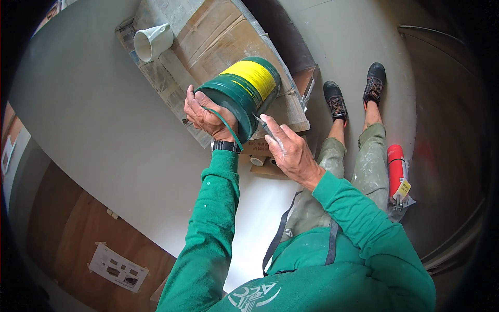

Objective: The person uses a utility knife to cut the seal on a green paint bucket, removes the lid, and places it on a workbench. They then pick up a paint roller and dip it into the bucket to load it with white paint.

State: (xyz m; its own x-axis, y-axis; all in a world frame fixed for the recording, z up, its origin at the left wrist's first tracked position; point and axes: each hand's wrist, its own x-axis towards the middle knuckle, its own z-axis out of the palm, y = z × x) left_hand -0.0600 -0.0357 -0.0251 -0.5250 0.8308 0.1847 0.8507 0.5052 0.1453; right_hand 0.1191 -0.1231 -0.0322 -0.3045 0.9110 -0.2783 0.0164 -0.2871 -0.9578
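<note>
A dark green plastic tub (226, 92) with a yellow label lies tilted over on its side, its lid end toward me. My left hand (210, 118) is closed around that lower end, fingers over the rim. Across this hand and its wrist runs a thin green strip (228, 127), which bends down from the rim. In my right hand (295, 156) is a slim grey knife-like tool (262, 123), gripped by closed fingers. Its tip points at the rim of the tub and seems to touch it. The blade itself is too small to make out.
Flattened, stained cardboard (208, 34) lies beneath the tub. On its left edge rests a white mug-like jug (154, 42). A printed cardboard box (273, 167) is below the tub. By my legs at the right stands a red cylinder (396, 169), probably a fire extinguisher.
</note>
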